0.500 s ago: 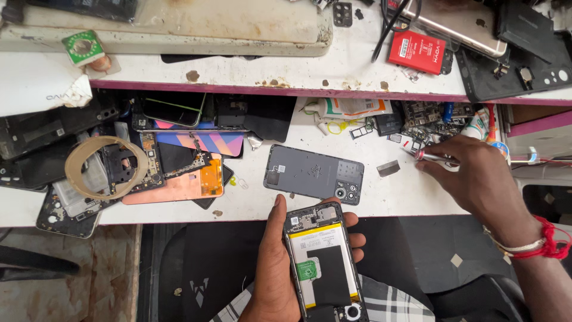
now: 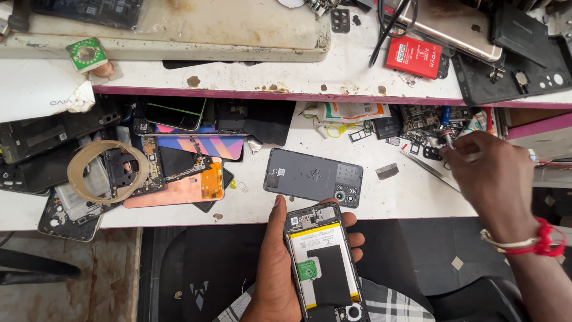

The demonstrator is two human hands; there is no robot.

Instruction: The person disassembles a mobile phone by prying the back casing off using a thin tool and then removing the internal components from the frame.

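Left hand [image 2: 275, 262] curled around an opened smartphone [image 2: 325, 265], back off, battery and board exposed, held over the lap just below the tabletop [image 2: 411, 191] edge. Right hand [image 2: 494, 179] out at the right, fingers pinched on a thin metal tool [image 2: 448, 140], probably tweezers or a small driver, beside a heap of small parts [image 2: 423, 122]. Grey back cover [image 2: 314, 177] lying flat on the tabletop, tiny screws apparently resting on it. Likely risks: phone slipping from a one-handed grip with no support beneath; a sleeve or wrist brushing the cover and scattering screws into clutter; tool tip nicking the bare battery on return.
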